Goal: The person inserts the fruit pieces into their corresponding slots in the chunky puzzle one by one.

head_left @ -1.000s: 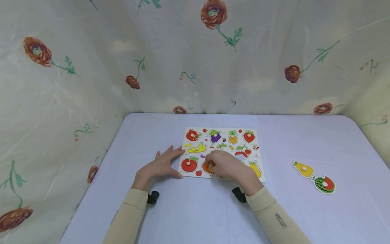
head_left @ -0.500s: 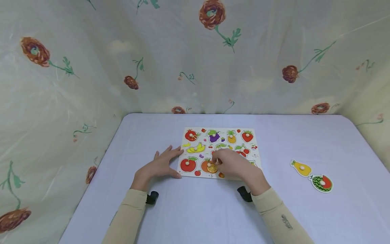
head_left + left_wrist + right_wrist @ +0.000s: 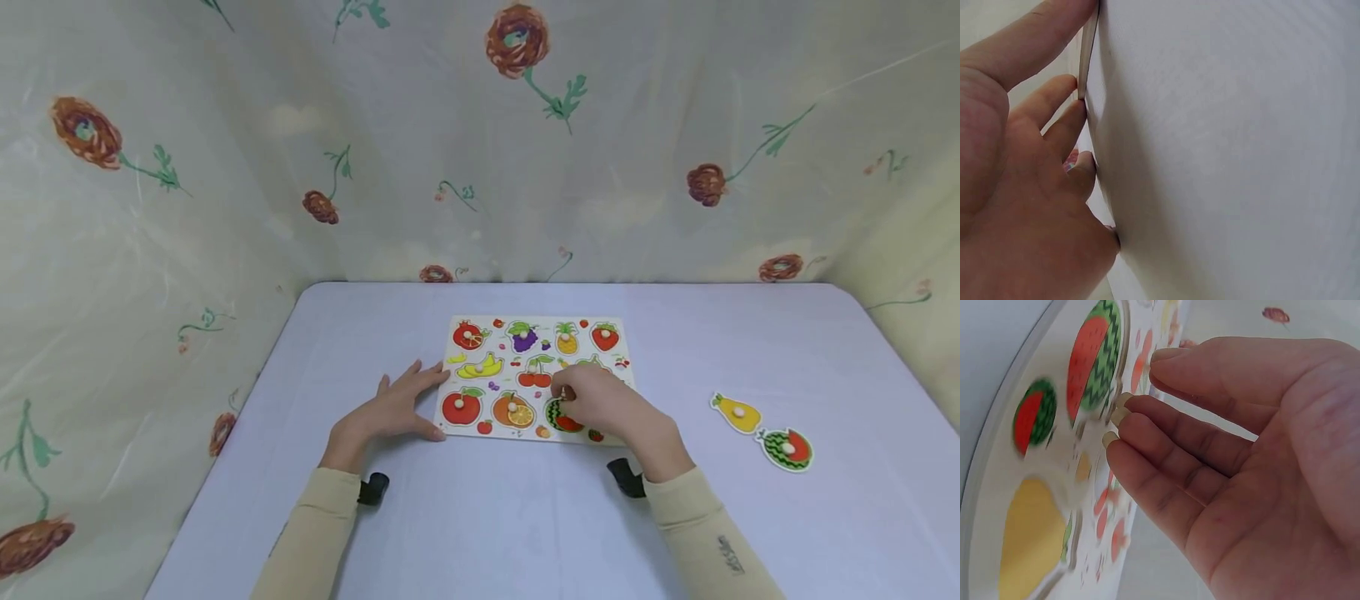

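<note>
A white fruit knob-puzzle board (image 3: pixel 487 406) lies on the table. My left hand (image 3: pixel 390 408) rests at its left edge, fingers spread, thumb and fingertips touching the edge. Over the board's lower right is my right hand (image 3: pixel 611 408), fingers loosely bent, with no piece visible between thumb and fingers in the right wrist view. Near its fingertips is the watermelon picture (image 3: pixel 1094 369), which shows no knob; a yellow pear picture (image 3: pixel 1029 540) lies beside it. The orange piece (image 3: pixel 517 414) sits in the board. A pear piece (image 3: pixel 738 414) and watermelon piece (image 3: pixel 786 450) lie on the table at right.
Apple (image 3: pixel 461 407), banana (image 3: pixel 480 367), grape (image 3: pixel 523 337) and several other knobbed pieces sit in the board. The white-covered table (image 3: pixel 480 525) meets a flowered curtain (image 3: pixel 622 167) at its back edge. Black wrist mounts (image 3: pixel 372 489) show below both hands.
My right hand has left the orange piece and moved right along the board, uncovering the orange and cherries. The left hand stays at the edge. The whole view has shifted slightly.
</note>
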